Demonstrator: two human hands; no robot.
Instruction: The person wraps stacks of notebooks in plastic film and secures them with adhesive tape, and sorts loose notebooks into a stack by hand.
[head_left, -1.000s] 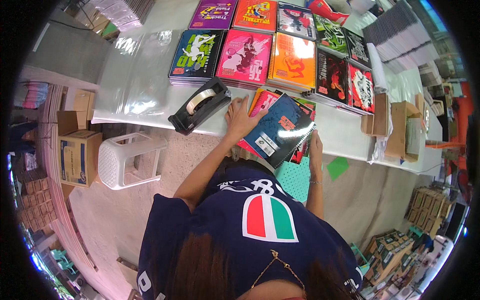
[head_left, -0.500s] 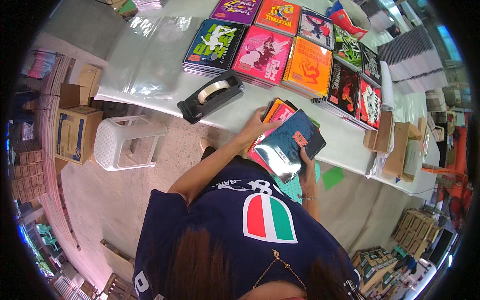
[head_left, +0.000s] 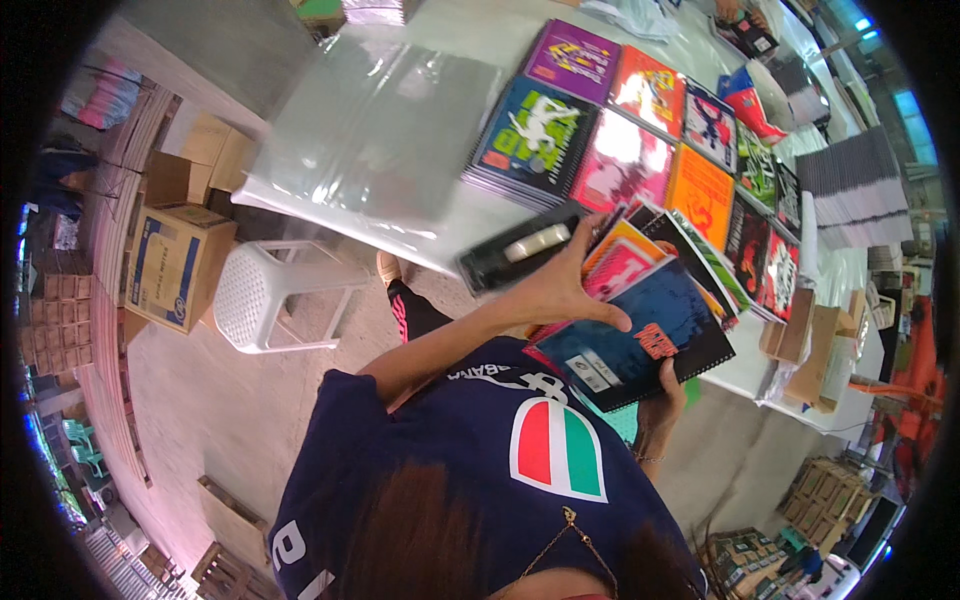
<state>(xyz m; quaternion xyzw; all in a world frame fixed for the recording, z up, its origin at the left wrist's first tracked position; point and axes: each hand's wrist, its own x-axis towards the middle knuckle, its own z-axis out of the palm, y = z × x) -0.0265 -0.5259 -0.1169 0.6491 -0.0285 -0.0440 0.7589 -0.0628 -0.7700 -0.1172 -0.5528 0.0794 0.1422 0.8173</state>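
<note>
A fanned bundle of spiral notebooks (head_left: 640, 320) is held between both hands in front of my body, over the table's near edge. Its top one has a dark blue-black cover with a small white label; orange, pink and other covers stick out behind it. My left hand (head_left: 580, 295) grips the bundle's left side, thumb on the top cover. My right hand (head_left: 662, 405) holds the lower right edge by the spiral, its other fingers hidden underneath. A black tape dispenser (head_left: 490, 262) lies on the table beside my left hand. Stacked notebooks (head_left: 528, 140) in several colours stand in rows beyond.
Clear plastic sheets (head_left: 370, 130) cover the left of the white table (head_left: 300, 212). A white stool (head_left: 285, 295) and a cardboard box (head_left: 178, 262) stand at left. Open cartons (head_left: 815, 350) sit at the right edge, near tall notebook stacks (head_left: 855, 185). Another person's hands (head_left: 740, 14) show at the far side.
The view has shifted, moving the table contents rightward. My left hand has its thumb over the top cover now, and the bundle is fanned wider, showing more covers behind.
</note>
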